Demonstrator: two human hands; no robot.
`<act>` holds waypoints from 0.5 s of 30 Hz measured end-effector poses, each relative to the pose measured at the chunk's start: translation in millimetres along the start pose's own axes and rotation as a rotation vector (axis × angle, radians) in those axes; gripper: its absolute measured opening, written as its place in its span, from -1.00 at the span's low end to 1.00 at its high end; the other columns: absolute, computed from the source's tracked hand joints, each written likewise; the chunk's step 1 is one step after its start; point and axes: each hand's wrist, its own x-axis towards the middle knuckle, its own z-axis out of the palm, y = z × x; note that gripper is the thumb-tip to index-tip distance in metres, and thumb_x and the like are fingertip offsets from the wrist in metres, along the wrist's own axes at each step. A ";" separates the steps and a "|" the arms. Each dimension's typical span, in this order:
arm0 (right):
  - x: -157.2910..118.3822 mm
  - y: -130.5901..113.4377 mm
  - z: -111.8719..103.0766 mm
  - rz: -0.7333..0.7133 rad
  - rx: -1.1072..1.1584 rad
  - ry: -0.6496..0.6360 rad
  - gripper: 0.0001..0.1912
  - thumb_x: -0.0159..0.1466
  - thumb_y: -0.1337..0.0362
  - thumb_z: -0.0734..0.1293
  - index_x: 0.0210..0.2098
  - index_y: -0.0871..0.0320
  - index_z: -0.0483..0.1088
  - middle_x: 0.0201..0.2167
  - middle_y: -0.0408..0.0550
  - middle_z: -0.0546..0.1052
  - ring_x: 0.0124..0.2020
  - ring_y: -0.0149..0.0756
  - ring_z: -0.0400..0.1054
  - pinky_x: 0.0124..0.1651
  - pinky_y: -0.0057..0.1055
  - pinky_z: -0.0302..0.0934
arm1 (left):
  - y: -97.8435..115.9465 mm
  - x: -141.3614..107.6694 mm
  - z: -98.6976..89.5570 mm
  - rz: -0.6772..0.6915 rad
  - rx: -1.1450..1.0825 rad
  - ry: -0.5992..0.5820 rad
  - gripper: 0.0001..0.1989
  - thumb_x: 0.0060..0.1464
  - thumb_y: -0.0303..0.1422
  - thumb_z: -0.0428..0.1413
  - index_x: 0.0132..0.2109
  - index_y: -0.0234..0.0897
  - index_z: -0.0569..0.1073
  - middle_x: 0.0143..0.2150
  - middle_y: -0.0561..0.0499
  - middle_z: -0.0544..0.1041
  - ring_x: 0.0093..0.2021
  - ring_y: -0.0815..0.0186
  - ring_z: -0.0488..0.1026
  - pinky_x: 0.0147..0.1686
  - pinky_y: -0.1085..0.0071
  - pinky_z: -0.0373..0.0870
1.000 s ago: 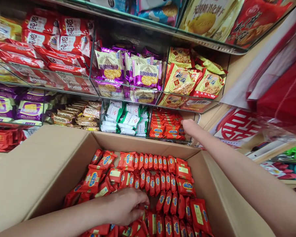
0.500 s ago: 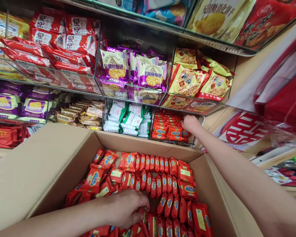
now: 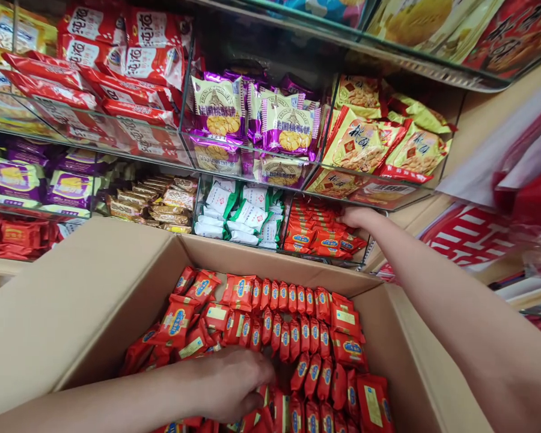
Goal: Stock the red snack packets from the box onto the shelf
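In the head view, a large open cardboard box (image 3: 94, 313) stands in front of the person, below glass shelves, and it is full of small red snack packets (image 3: 297, 337), most of them standing on edge in rows that run from left to right. The left hand (image 3: 234, 385) lies palm down on the near packets in the box, with fingers curled among them; the grip looks half closed, but I cannot tell if it really holds one. The packets extend away from this hand toward the far wall and to the right, so this hand is the nearer one to them. The right hand (image 3: 358, 218) is stretched far forward into the lower shelf compartment (image 3: 365, 255), where the same red packets (image 3: 315, 231) lie flat in stacks. Its fingers are hidden behind the wrist, so its grip cannot be judged. This compartment is bounded by a glass divider on its left, next to the white and green packets (image 3: 241, 216), and by the shelf above, so free room is mostly at its right end.
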 end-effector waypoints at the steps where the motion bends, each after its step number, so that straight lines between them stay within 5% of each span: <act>1: -5.6 0.7 -0.9 0.009 -0.020 -0.023 -0.67 0.14 0.30 0.22 -0.13 0.29 0.39 -0.13 0.15 0.45 -0.12 -0.16 0.33 -0.12 -0.39 0.18 | -0.4 -0.5 0.9 -0.005 0.009 -0.004 -0.78 -0.02 -0.36 0.00 -0.19 -0.17 0.42 -0.24 -0.03 0.51 -0.22 0.17 0.46 -0.30 0.35 0.40; 9: -54.7 -3.2 7.4 0.057 -0.125 -0.091 -0.72 0.08 0.38 0.23 -0.22 0.32 0.43 -0.24 0.24 0.49 -0.17 -0.06 0.37 -0.25 -0.36 0.22 | -3.3 -0.2 7.6 0.010 0.004 -0.014 -0.77 0.00 -0.31 -0.01 -0.16 -0.16 0.40 -0.23 -0.02 0.50 -0.23 0.17 0.46 -0.29 0.33 0.40; 15: -62.3 -3.2 8.1 0.014 -0.137 -0.038 -0.65 0.17 0.48 0.08 -0.16 0.25 0.39 -0.19 0.20 0.46 -0.14 -0.11 0.36 -0.24 -0.34 0.23 | -4.7 1.1 8.8 -0.030 0.017 -0.033 -0.79 0.01 -0.28 -0.03 -0.20 -0.16 0.40 -0.24 0.00 0.50 -0.25 0.17 0.46 -0.33 0.33 0.40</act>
